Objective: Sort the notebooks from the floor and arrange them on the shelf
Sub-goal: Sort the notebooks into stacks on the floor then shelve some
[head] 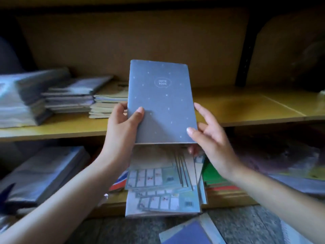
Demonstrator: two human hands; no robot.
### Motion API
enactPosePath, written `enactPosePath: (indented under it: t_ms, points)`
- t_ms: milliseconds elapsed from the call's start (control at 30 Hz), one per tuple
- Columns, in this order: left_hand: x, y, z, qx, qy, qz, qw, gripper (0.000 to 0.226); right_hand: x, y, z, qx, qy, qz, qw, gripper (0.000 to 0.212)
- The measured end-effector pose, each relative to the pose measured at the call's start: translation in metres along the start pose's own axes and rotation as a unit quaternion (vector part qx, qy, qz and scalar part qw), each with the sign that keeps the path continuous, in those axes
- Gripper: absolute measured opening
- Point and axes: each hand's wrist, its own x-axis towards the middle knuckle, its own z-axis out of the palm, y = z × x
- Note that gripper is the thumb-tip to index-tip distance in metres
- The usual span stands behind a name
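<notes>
Stacks of notebooks (pixel 70 97) lie flat at the left end of the middle shelf (pixel 246 106) in the head view. I count roughly 3, so I judge the sorting partly done. More notebooks fan out in a loose pile (pixel 163 182) below and across the floor (pixel 246 226), so plenty is left. I hold 1 grey notebook (pixel 161 103) upright before the shelf, above that pile. My left hand (pixel 121 127) grips its left edge, thumb on the cover, fingers behind. My right hand (pixel 212 138) pinches the lower right corner, thumb on top, index finger straight beside the edge.
</notes>
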Motion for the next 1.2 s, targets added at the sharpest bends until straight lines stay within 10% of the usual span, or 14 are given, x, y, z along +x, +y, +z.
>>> enactPosePath:
  t_ms: [367,467,667,867,1000,1200]
  points:
    - [0.046,0.024,-0.03,-0.144,0.02,-0.082,0.986,0.016,0.105,0.0,0.072,0.046,0.102,0.143,0.983,0.033]
    - [0.055,0.011,-0.036,-0.064,0.057,-0.048,0.995,0.058,0.111,0.014,0.088,-0.025,0.112,0.134,0.984,0.034]
    - [0.072,-0.009,-0.059,0.129,0.091,0.047,0.986,0.032,0.129,0.028,0.098,-0.17,0.012,0.098,0.981,0.047]
    - [0.075,-0.026,-0.074,0.29,0.164,0.201,0.921,0.029,0.141,0.039,0.106,-0.381,-0.014,0.031,0.924,0.046]
    - [0.082,-0.05,-0.078,0.484,0.114,0.201,0.844,0.04,0.148,0.038,0.113,-0.574,0.058,-0.089,0.812,0.034]
    - [0.087,-0.058,-0.084,0.618,0.036,0.285,0.732,0.05,0.153,0.05,0.119,-0.581,0.077,-0.169,0.793,0.02]
